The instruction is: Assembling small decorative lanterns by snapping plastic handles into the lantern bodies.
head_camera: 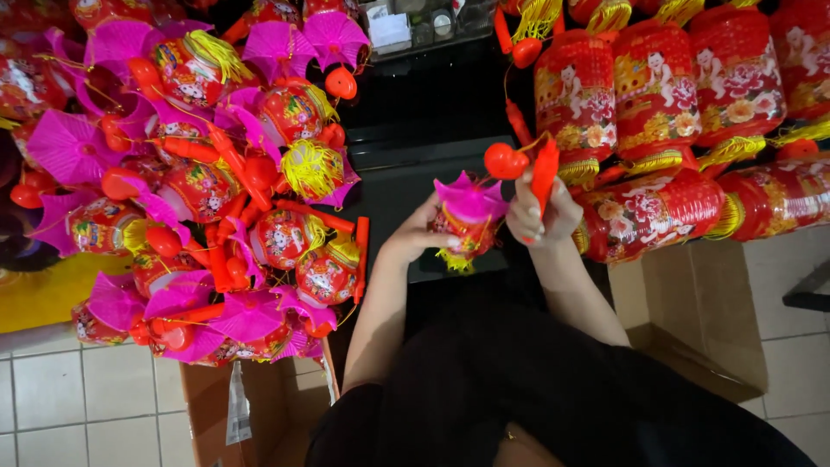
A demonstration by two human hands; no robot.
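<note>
My left hand grips a small red lantern with a pink pleated top and a yellow tassel hanging beneath it. My right hand is closed around an orange-red plastic stick, held upright beside the lantern. A round red bulb sits just above the lantern, between the two hands. Both hands are raised over my dark-clothed lap, close together.
A heap of finished small lanterns with pink tops fills the left. Large red cylindrical lanterns are stacked at the right. A cardboard box sits at lower right, another at lower left on the tiled floor.
</note>
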